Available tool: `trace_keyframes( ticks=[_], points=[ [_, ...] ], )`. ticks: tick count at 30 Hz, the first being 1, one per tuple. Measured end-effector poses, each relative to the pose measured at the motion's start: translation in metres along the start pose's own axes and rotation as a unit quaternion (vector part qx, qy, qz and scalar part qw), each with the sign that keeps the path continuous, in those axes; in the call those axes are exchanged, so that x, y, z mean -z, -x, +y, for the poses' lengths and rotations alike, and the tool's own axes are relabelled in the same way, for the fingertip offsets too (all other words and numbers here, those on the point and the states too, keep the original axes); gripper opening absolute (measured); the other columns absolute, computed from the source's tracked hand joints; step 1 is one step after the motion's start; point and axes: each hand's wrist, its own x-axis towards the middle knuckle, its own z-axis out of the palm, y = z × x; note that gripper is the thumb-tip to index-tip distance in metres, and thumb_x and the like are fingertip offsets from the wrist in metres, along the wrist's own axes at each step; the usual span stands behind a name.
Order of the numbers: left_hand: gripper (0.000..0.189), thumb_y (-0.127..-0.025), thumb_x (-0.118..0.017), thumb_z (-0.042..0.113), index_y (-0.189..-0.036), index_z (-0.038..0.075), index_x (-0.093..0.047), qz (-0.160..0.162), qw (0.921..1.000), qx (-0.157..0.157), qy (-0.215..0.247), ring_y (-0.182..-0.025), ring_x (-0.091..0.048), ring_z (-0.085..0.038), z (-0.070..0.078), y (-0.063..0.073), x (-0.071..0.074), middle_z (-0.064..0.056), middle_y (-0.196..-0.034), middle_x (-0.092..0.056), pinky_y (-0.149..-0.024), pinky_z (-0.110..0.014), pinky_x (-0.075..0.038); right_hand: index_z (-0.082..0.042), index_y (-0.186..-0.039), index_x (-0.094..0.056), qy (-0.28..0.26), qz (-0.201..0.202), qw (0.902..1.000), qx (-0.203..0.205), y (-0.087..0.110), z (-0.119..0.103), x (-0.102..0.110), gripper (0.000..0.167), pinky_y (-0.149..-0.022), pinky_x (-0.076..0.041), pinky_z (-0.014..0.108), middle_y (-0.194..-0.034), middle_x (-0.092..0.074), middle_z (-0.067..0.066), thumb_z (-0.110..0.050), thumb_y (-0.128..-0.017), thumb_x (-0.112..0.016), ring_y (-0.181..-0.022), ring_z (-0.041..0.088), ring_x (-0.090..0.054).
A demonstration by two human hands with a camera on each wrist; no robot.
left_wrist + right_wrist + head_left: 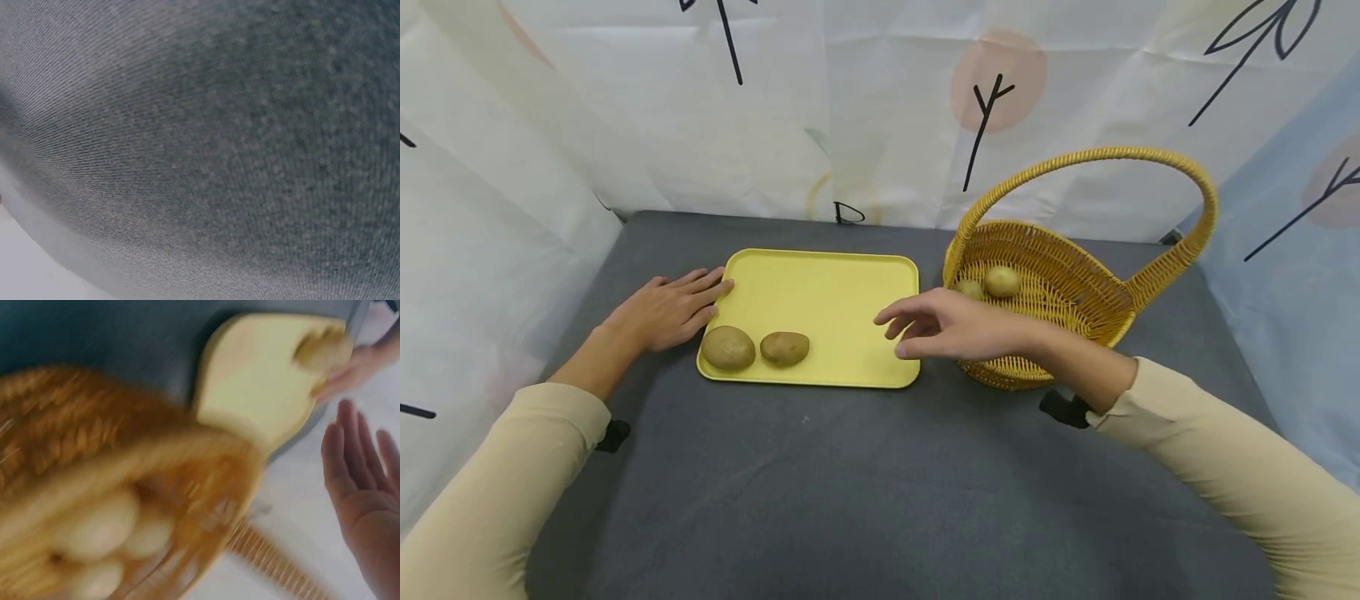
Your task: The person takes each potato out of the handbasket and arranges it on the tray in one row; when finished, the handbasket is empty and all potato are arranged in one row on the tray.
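Note:
My left hand (662, 312) lies flat with fingertips on the left rim of a yellow tray (842, 292). At the tray's near left corner sits a large potato (727, 347), and a smaller potato (785, 348) lies just right of it. My right hand (951, 325) hangs over the gap between tray and basket, fingers loosely bent and holding nothing. Under its forearm stands a yellow wicker basket (1037, 242) with a tall handle. Potatoes (1002, 282) lie inside; the right wrist view, blurred, shows three (100, 525). The left wrist view holds mostly dark cloth.
Dark grey cloth (820, 483) covers the table. A white patterned curtain (880, 108) rises behind its far edge, with more sheeting on both sides. The basket's handle (1097, 156) arches high at the back right.

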Motion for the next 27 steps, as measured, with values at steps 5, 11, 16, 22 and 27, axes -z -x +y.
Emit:
trace_keyframes(
  ticks=[5,11,16,22,27],
  points=[
    [0.054,-0.109,-0.037,0.036,-0.158,0.014,-0.031,0.004,1.0,-0.001,0.0,-0.146,-0.028,-0.039,0.0,0.0,-0.002,-0.013,-0.164,-0.023,-0.103,-0.063,-0.032,-0.001,-0.138,-0.056,-0.014,0.016,0.999,-0.039,0.032,0.017,0.038,0.047,-0.093,-0.052,0.034,-0.125,-0.065,0.014,-0.012,-0.095,-0.07,-0.115,0.027,-0.064],
    [0.054,-0.109,-0.037,0.037,-0.158,0.014,-0.031,0.006,1.0,-0.001,-0.002,-0.146,-0.028,-0.039,0.0,0.001,-0.002,-0.012,-0.164,-0.023,-0.103,-0.063,-0.031,0.003,-0.144,-0.048,-0.029,0.057,0.9902,-0.124,0.059,0.04,0.082,0.055,-0.099,-0.049,0.038,-0.136,-0.059,0.021,-0.015,-0.096,-0.069,-0.123,0.029,-0.06],
    [0.055,-0.109,-0.037,0.037,-0.158,0.014,-0.03,0.005,1.0,-0.001,-0.003,-0.146,-0.028,-0.039,0.0,0.0,-0.001,-0.012,-0.164,-0.023,-0.103,-0.063,-0.032,0.001,-0.148,-0.042,-0.022,0.057,0.9804,-0.188,0.069,0.062,0.101,0.06,-0.104,-0.045,0.045,-0.142,-0.054,0.021,-0.019,-0.098,-0.068,-0.124,0.027,-0.058],
    [0.054,-0.109,-0.038,0.035,-0.158,0.013,-0.032,0.009,1.0,-0.003,0.0,-0.145,-0.029,-0.039,0.001,0.0,0.0,-0.014,-0.163,-0.025,-0.102,-0.063,-0.033,0.003,-0.152,-0.033,-0.047,0.001,0.9671,-0.25,0.071,0.083,0.106,0.067,-0.099,-0.048,0.049,-0.145,-0.047,0.029,-0.019,-0.098,-0.066,-0.122,0.033,-0.059],
    [0.054,-0.109,-0.038,0.035,-0.158,0.013,-0.032,0.008,1.0,-0.003,-0.001,-0.145,-0.029,-0.039,0.001,0.0,0.0,-0.014,-0.163,-0.025,-0.101,-0.063,-0.033,-0.001,-0.155,-0.027,-0.054,-0.041,0.9598,-0.272,0.066,0.089,0.104,0.069,-0.099,-0.048,0.048,-0.15,-0.036,0.032,-0.022,-0.1,-0.063,-0.126,0.035,-0.055]
  ],
)
